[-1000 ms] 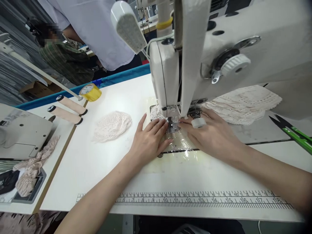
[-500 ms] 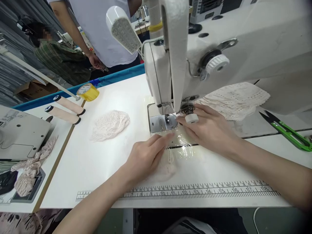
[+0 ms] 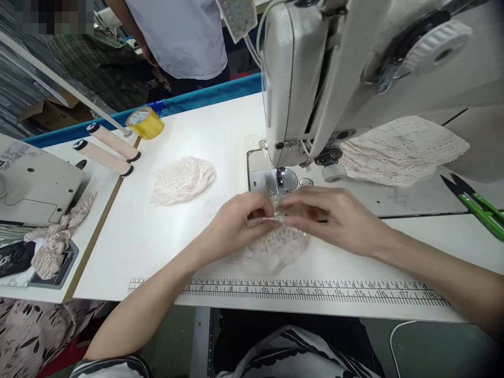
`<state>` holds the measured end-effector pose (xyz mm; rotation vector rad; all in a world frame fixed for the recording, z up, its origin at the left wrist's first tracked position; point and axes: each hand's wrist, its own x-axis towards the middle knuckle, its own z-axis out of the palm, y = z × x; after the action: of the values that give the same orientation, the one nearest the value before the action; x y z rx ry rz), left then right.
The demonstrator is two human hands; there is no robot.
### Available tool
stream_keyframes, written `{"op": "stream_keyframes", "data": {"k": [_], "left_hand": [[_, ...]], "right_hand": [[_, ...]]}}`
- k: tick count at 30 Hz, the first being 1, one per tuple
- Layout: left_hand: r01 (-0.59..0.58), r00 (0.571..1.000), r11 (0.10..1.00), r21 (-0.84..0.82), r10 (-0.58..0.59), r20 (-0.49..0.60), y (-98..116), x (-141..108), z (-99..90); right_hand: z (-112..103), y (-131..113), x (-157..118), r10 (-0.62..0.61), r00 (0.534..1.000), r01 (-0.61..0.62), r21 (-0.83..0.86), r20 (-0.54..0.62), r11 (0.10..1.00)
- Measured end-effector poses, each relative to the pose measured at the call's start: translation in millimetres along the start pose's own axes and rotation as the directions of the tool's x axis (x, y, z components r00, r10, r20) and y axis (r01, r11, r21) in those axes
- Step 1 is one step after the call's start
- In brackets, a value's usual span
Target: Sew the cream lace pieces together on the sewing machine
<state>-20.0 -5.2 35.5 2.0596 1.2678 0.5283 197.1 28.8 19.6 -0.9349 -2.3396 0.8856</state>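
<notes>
In front of the sewing machine's needle plate (image 3: pixel 263 181), a cream lace piece (image 3: pixel 275 251) hangs from my fingers, slightly blurred. My left hand (image 3: pixel 240 220) pinches its upper edge between thumb and fingers. Close beside it, my right hand (image 3: pixel 334 218) has thumb and fingertips at the same edge. The presser foot (image 3: pixel 280 177) of the sewing machine (image 3: pixel 291 89) is just beyond both hands, apart from the lace. Another cream lace piece (image 3: pixel 184 180) lies flat on the white table to the left.
A stack of cream lace pieces (image 3: pixel 405 149) lies under the machine arm. Green thread snips (image 3: pixel 480 207) rest at right. Thread cones (image 3: pixel 104 157) and a yellow tape roll (image 3: pixel 145 123) sit at left. A printed ruler (image 3: pixel 283 292) runs along the front edge. Two people are beyond.
Both hands have drawn back from the needle area toward me, and the lace piece is now lifted between them. My right hand has left the presser foot. The view has shifted.
</notes>
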Motion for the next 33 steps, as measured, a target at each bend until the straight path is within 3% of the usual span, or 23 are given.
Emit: {"op": "stream_keyframes", "data": {"k": [2,5,10,14,17,23,27,30,33], "left_hand": [[0.037,0.994,0.977,-0.210,-0.058,-0.093,4.2,0.7,5.9],[0.101,0.990,0.925,-0.365,-0.131,-0.057,10.1,-0.6,11.5],[0.151,0.988,0.909,-0.389,-0.128,0.083,14.7,-6.8,14.1],[0.134,0.991,0.916,-0.379,-0.126,0.045,14.3,-7.9,17.6],[0.080,0.997,0.924,-0.373,-0.079,0.018,12.7,-7.7,20.1],[0.055,0.998,0.963,-0.265,-0.061,-0.016,11.2,-9.7,22.2],[0.065,0.997,0.971,-0.232,-0.055,0.051,12.7,-11.1,24.6],[0.009,0.992,0.997,-0.082,0.001,0.123,14.8,-13.0,28.0],[-0.149,0.981,0.977,0.150,0.127,0.144,22.2,-16.1,29.5]], "right_hand": [[0.2,-9.0,-1.5,0.097,0.987,-0.109,0.094,0.127,0.990],[0.5,-12.3,-4.2,0.180,0.964,-0.207,0.129,0.198,0.970],[-2.1,-0.5,-6.2,0.211,0.948,-0.253,0.164,0.238,0.953],[-2.2,1.8,-6.8,0.202,0.952,-0.253,0.220,0.230,0.942],[1.2,3.9,-7.6,0.201,0.961,-0.233,0.167,0.192,0.958],[-3.1,16.5,-8.3,0.279,0.944,-0.308,0.168,0.173,0.937],[-8.5,17.2,-7.9,0.285,0.932,-0.321,0.143,0.225,0.936],[-3.9,13.7,-7.6,0.212,0.939,-0.253,0.127,0.269,0.959],[5.6,9.5,-8.2,0.086,0.972,-0.106,0.081,0.219,0.991]]}}
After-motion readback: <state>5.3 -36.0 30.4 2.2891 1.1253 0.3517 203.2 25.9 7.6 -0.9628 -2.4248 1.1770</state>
